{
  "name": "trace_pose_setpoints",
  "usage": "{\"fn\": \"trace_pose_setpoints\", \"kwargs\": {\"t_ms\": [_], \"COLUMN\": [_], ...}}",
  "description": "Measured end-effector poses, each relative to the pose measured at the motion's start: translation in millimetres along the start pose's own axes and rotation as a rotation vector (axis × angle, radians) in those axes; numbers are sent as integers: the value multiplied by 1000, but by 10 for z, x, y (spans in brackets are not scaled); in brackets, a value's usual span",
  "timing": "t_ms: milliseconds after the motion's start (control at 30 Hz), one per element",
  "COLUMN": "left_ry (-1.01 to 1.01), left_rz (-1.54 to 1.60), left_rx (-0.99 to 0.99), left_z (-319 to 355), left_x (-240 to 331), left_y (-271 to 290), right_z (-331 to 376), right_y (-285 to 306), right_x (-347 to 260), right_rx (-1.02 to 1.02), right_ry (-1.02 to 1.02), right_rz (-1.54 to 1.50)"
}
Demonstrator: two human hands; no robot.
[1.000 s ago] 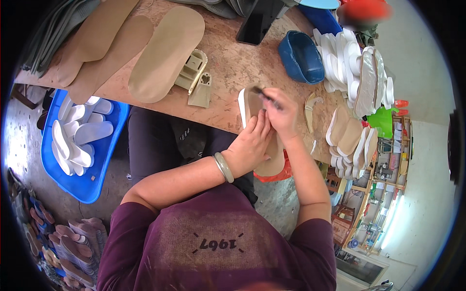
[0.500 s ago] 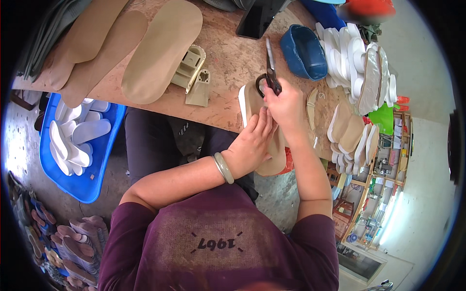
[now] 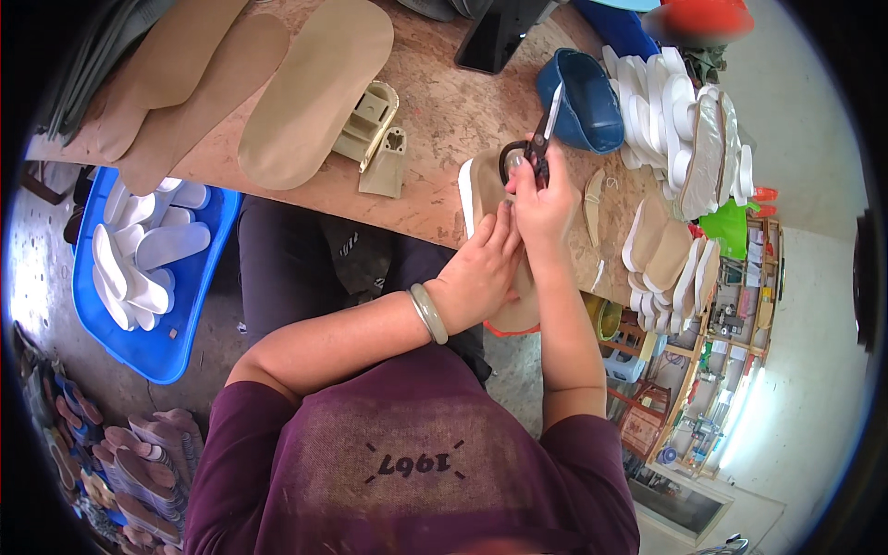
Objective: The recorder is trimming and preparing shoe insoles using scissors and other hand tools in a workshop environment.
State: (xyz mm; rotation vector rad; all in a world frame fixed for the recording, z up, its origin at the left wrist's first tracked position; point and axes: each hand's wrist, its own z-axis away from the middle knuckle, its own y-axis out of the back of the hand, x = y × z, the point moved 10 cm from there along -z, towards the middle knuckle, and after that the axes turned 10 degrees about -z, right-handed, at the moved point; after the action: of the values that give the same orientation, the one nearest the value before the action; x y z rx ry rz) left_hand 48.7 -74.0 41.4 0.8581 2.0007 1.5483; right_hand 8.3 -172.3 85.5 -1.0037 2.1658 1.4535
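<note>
The right hand (image 3: 544,199) is closed around the black handles of a pair of scissors (image 3: 535,148), whose blades point up and away from the knuckles toward a blue bowl (image 3: 581,102) just beyond the tips. Directly under and beside that hand lies a tan insole (image 3: 481,185), which runs from the scissor handles back below both hands to the near edge of the worktop (image 3: 444,111). The left hand (image 3: 481,268) presses down on the insole just on the near side of the right hand, its fingers flat and touching the right hand's wrist; a pale bangle (image 3: 428,313) sits on its wrist. To the far left of the left hand three large tan sole sheets (image 3: 314,92) lie overlapping on the worktop, and between them and the hands sit two beige plastic moulds (image 3: 375,134). To the right of the right hand stands a stack of white insoles (image 3: 680,111), and nearer, a smaller stack of tan ones (image 3: 661,254). Below the worktop, well left of the left hand, a blue tray (image 3: 185,314) on the floor holds many white insoles, too heaped to count.
</note>
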Motion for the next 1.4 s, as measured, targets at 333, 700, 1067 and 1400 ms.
{"fn": "trace_pose_setpoints", "kwargs": {"t_ms": [333,700,1067,1400], "left_ry": [37,205,-165,-166], "left_rz": [41,146,150,32], "left_rx": [192,140,138,-4], "left_z": [48,-55,-271,-284], "left_x": [124,56,137,237], "left_y": [-2,61,-1,28], "right_z": [56,217,493,893], "right_y": [-22,83,1028,1059], "right_x": [458,248,1046,1539], "right_rx": [85,-66,189,412], "right_ry": [-54,-377,-237,-308], "right_rz": [-368,-1030,-1562,-1773]}}
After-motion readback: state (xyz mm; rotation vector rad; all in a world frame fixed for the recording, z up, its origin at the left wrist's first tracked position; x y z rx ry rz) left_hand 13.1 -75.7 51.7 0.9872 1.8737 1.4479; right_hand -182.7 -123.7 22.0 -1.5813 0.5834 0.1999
